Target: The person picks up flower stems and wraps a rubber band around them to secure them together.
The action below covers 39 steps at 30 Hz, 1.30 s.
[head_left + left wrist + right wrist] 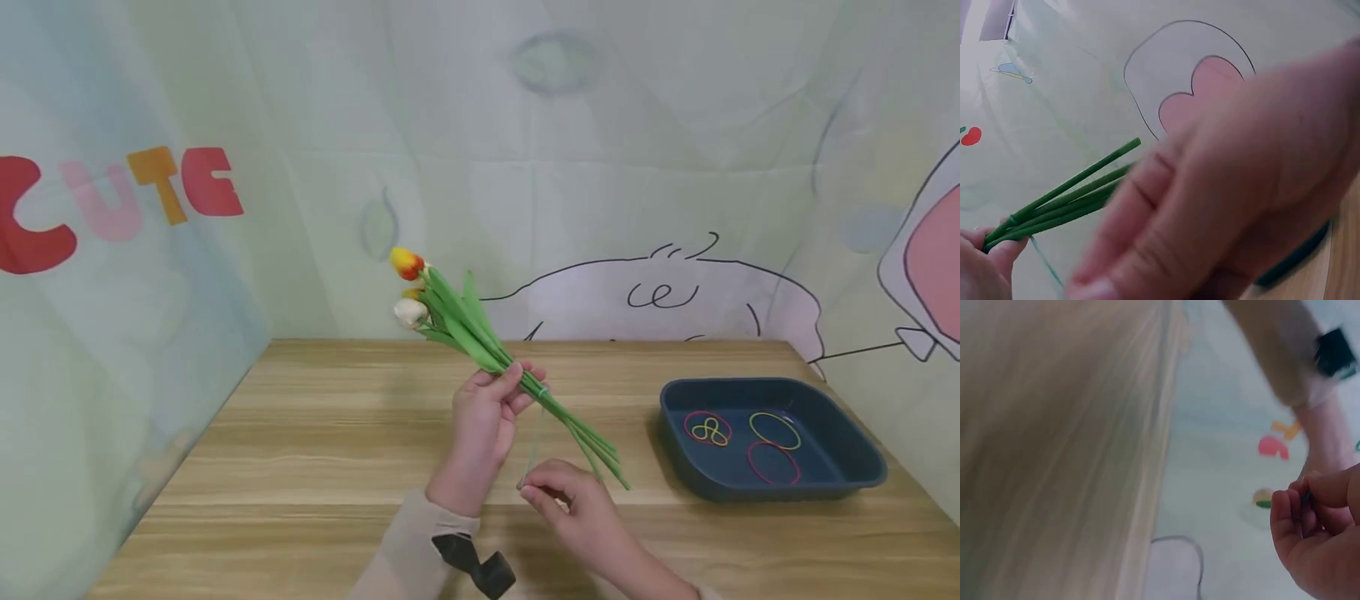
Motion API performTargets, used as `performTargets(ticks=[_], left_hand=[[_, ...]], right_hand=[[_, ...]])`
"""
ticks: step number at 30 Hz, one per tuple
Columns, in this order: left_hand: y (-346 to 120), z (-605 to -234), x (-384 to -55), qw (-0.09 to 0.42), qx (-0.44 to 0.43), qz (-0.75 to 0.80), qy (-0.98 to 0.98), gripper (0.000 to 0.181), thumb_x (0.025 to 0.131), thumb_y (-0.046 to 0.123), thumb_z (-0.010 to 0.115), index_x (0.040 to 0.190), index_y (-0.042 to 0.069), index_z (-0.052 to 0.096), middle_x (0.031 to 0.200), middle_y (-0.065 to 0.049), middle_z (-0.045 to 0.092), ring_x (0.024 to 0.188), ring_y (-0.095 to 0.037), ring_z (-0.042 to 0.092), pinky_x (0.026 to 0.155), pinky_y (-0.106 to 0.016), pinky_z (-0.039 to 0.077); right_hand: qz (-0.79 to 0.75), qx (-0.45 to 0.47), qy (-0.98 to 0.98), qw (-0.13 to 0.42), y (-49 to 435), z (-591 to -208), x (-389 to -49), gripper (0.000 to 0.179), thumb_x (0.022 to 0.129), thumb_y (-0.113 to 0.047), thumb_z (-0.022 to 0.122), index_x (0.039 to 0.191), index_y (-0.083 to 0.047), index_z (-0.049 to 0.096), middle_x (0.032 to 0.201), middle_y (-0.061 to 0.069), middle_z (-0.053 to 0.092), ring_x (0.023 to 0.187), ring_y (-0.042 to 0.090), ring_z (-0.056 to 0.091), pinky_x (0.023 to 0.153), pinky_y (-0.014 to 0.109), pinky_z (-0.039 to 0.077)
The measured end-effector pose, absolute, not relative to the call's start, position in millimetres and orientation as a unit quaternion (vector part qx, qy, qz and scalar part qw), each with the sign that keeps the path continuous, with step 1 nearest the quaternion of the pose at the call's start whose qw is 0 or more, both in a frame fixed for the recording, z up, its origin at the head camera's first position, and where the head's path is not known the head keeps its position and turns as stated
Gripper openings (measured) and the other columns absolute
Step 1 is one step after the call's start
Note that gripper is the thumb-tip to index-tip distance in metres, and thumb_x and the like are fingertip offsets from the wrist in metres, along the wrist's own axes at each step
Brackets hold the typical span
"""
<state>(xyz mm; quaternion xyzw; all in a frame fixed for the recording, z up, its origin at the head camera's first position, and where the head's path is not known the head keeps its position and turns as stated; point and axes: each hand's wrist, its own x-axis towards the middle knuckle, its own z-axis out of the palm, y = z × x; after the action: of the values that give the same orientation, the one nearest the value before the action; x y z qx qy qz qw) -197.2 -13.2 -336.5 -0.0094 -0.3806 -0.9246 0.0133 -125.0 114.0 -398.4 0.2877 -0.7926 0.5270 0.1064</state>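
A bunch of artificial tulips [459, 321], with orange-yellow and white heads and long green leaves, slants above the table. My left hand [483, 421] grips its stems [577, 425] just below the leaves, thumb on top. A thin green rubber band [533, 450] loops round the stems right by the left fingers and runs down, stretched. Below the stems, my right hand [577, 504] pinches the band's lower end between thumb and forefinger. In the left wrist view the right hand [1229, 187] covers part of the stem ends. The right wrist view shows the pinching fingers [1282, 519].
A dark blue tray [757, 492] stands on the right of the wooden table [300, 467]. Inside lie red and yellow rubber bands [767, 415], one yellow one twisted. A printed cloth [450, 100] hangs behind the table.
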Motion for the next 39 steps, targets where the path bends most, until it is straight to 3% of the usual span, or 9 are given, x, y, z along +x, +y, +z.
performTargets(ticks=[4,10,15,19,25,31,35,39], left_hand=[[-12.4,-340.3,-197.8,0.066,-0.034,-0.907,-0.414,0.018,0.092,-0.011,0.054,0.085,0.000,0.067,0.077,-0.008,0.069,0.074,-0.019,0.072,0.077,-0.036,0.061],[-15.1,-343.4,-200.6,0.118,-0.069,-0.866,-0.481,0.007,0.088,-0.009,0.061,0.092,-0.014,0.065,0.078,-0.010,0.072,0.073,-0.019,0.072,0.074,-0.033,0.061],[-19.4,-344.6,-201.2,0.122,-0.114,-0.811,-0.561,0.012,0.088,-0.009,0.063,0.095,-0.019,0.063,0.085,-0.027,0.069,0.073,-0.016,0.072,0.073,-0.036,0.062],[-22.9,-340.5,-197.4,0.079,-0.164,-0.791,-0.583,0.014,0.088,-0.009,0.062,0.096,-0.020,0.061,0.086,-0.034,0.066,0.069,-0.014,0.071,0.071,-0.036,0.062],[-30.3,-334.7,-194.4,-0.058,-0.199,-0.823,-0.530,0.015,0.091,-0.010,0.055,0.105,-0.015,0.058,0.076,-0.006,0.069,0.068,-0.015,0.071,0.070,-0.032,0.063],[-35.2,-329.9,-192.8,-0.165,-0.210,-0.855,-0.445,0.021,0.095,-0.011,0.043,0.097,0.001,0.061,0.078,-0.003,0.065,0.069,-0.013,0.068,0.075,-0.031,0.062],[-34.2,-327.8,-190.3,-0.190,-0.197,-0.871,-0.408,0.027,0.098,-0.009,0.039,0.095,0.006,0.062,0.081,-0.002,0.064,0.072,-0.012,0.068,0.079,-0.031,0.061],[-31.0,-327.4,-190.6,-0.153,-0.144,-0.897,-0.388,0.025,0.100,-0.006,0.038,0.093,0.007,0.059,0.082,-0.001,0.063,0.075,-0.011,0.068,0.082,-0.029,0.060]], right_hand=[[0.540,0.311,-0.773,0.119,108.1,-386.8,-112.6,0.008,0.093,-0.004,0.061,0.091,-0.006,0.069,0.088,0.003,0.067,0.082,0.003,0.059,0.069,0.024,0.059],[0.572,0.261,-0.771,0.100,129.6,-354.8,-105.8,0.009,0.096,-0.003,0.056,0.094,-0.005,0.065,0.085,-0.002,0.061,0.078,0.007,0.057,0.066,0.024,0.055],[0.567,0.212,-0.788,0.108,162.9,-330.1,-110.5,0.012,0.097,-0.004,0.054,0.092,-0.004,0.065,0.077,-0.005,0.056,0.071,0.013,0.054,0.059,0.024,0.050],[0.587,0.200,-0.773,0.132,188.1,-321.9,-119.7,0.016,0.098,-0.001,0.050,0.085,-0.002,0.059,0.072,-0.001,0.051,0.069,0.016,0.050,0.057,0.026,0.045],[0.684,0.276,-0.665,0.119,212.4,-324.0,-137.7,0.026,0.099,0.009,0.038,0.082,0.000,0.055,0.073,0.002,0.049,0.071,0.017,0.046,0.062,0.026,0.043],[0.645,0.308,-0.692,0.100,212.2,-337.5,-151.4,0.021,0.099,0.008,0.039,0.082,0.004,0.051,0.076,0.004,0.049,0.074,0.018,0.047,0.063,0.026,0.044],[0.611,0.284,-0.735,0.078,198.6,-352.6,-158.4,0.019,0.100,0.001,0.044,0.083,0.003,0.052,0.076,0.001,0.051,0.075,0.015,0.050,0.065,0.025,0.045],[0.610,0.250,-0.751,0.032,176.4,-371.1,-158.7,0.018,0.100,-0.005,0.047,0.086,0.002,0.056,0.078,-0.006,0.055,0.075,0.010,0.052,0.067,0.021,0.048]])
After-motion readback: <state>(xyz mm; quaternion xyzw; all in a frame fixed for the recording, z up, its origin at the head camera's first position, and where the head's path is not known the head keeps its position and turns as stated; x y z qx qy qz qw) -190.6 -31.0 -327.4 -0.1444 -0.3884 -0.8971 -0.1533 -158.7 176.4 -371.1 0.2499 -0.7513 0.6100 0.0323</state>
